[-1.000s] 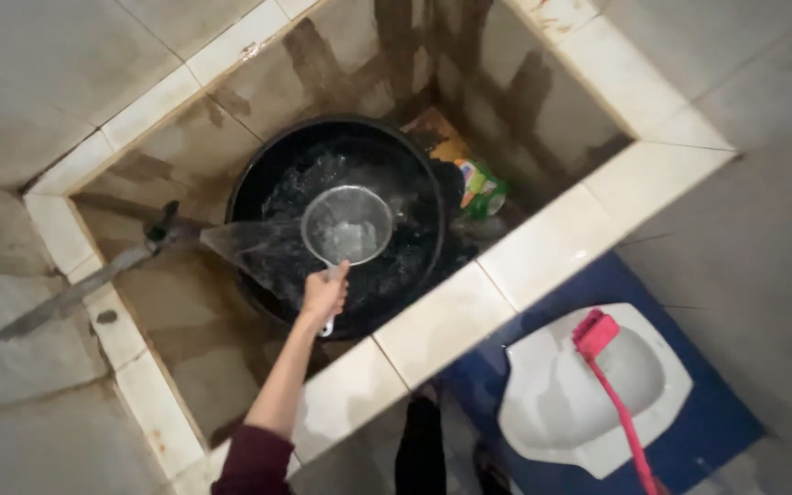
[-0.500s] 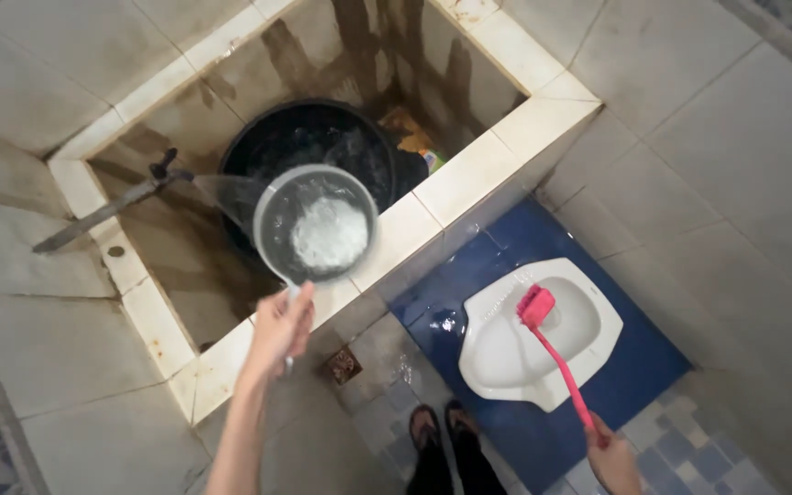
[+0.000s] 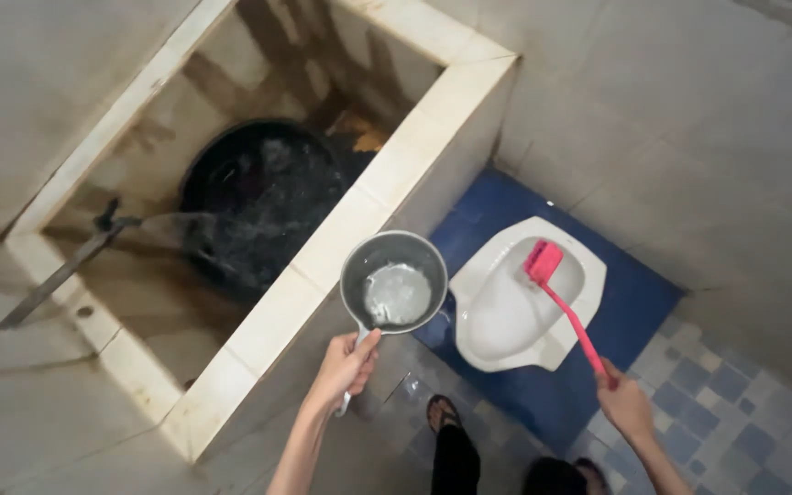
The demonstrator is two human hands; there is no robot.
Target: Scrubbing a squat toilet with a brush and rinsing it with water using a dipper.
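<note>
My left hand [image 3: 346, 362] grips the handle of a grey water dipper [image 3: 393, 282] with water in it, held over the floor just left of the white squat toilet [image 3: 511, 312]. My right hand [image 3: 625, 403] holds the handle of a pink toilet brush [image 3: 556, 289], whose head rests inside the toilet bowl. The dipper hangs between the tiled water tank wall [image 3: 323, 266] and the toilet.
A black tub [image 3: 258, 206] full of water sits in the tiled tank, with a tap [image 3: 103, 225] pouring water into it from the left. The toilet stands on a blue tiled base [image 3: 634, 302]. My sandalled feet [image 3: 442, 417] are below on the patterned floor.
My left hand lifted the filled dipper out of the tub and carried it right, over the tank wall toward the toilet. My right hand with the brush came into view.
</note>
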